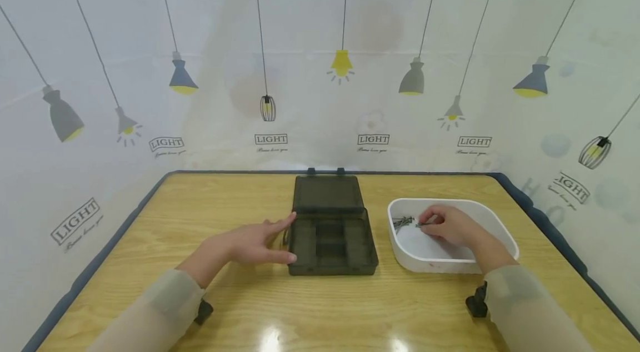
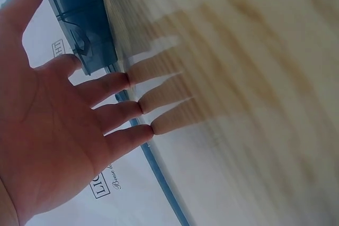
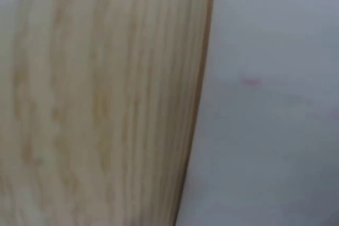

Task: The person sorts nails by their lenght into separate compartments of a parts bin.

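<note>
A dark translucent plastic compartment box (image 1: 303,241) lies with its lid (image 1: 327,192) folded back, away from me. My left hand (image 1: 252,244) is at its left side, fingers spread and thumb near the front left corner. In the left wrist view the left hand (image 2: 58,125) shows its bare palm, the fingertips reaching the tabletop by the box (image 2: 87,14). Inside a white tub (image 1: 432,265), my right hand (image 1: 452,227) pinches a small dark screw, mostly hidden by the fingertips. Several loose screws (image 1: 402,222) lie at the tub's left end.
Both stand on a wood-grain table (image 1: 240,296) with a dark blue edge. A white curtain (image 1: 300,19) printed with lamps surrounds the table on the back and sides. The right wrist view shows only tabletop (image 3: 95,99) and the tub's outer wall (image 3: 265,141).
</note>
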`<control>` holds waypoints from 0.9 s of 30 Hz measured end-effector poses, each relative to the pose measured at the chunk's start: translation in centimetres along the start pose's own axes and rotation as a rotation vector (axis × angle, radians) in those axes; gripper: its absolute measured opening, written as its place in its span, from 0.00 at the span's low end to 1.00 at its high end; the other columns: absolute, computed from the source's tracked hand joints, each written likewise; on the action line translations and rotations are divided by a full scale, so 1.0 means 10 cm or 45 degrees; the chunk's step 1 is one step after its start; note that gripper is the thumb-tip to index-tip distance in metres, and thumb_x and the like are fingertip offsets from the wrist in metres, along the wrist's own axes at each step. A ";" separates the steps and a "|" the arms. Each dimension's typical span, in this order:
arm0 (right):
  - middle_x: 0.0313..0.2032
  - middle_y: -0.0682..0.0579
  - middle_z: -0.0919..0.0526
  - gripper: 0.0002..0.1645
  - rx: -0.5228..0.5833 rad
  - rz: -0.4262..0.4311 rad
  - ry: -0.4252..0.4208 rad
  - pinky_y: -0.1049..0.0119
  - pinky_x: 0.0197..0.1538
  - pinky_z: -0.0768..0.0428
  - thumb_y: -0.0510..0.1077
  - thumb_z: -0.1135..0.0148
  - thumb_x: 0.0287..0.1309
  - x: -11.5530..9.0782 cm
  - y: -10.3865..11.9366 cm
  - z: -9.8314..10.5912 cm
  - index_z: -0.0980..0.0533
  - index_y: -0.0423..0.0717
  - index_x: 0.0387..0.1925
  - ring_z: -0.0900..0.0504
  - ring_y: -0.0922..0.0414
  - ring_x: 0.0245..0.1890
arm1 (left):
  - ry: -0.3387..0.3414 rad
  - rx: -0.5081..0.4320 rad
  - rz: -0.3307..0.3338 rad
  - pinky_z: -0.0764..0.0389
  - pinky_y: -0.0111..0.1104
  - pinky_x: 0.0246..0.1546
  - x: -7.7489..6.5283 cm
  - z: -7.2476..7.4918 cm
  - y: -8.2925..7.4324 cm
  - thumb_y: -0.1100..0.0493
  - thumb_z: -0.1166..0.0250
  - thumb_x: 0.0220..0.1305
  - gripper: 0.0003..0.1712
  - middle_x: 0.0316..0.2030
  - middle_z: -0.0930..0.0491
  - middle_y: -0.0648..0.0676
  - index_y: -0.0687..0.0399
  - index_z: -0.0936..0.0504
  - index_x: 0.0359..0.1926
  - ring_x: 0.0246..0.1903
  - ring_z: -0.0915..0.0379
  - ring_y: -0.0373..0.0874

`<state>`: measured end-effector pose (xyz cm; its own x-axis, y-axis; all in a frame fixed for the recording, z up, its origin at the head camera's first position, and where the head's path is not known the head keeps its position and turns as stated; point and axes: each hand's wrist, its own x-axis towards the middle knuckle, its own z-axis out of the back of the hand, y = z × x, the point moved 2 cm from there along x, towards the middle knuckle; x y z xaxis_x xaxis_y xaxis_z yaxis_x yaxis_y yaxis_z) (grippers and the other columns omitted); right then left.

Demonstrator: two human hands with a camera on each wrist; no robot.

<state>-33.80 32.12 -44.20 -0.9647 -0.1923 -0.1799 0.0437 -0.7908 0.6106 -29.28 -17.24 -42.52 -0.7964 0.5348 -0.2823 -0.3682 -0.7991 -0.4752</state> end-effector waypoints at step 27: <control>0.35 0.51 0.22 0.07 -0.129 0.092 0.025 0.59 0.41 0.27 0.41 0.33 0.77 -0.04 0.11 -0.02 0.25 0.49 0.48 0.24 0.53 0.36 | 0.012 0.007 -0.015 0.43 0.67 0.80 0.00 0.01 -0.01 0.18 0.39 0.69 0.63 0.88 0.49 0.54 0.30 0.59 0.91 0.85 0.53 0.71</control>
<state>-33.33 31.19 -43.56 -0.9528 -0.2613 -0.1544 0.1396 -0.8289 0.5416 -29.28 -17.21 -42.40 -0.7873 0.5468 -0.2848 -0.3802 -0.7943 -0.4739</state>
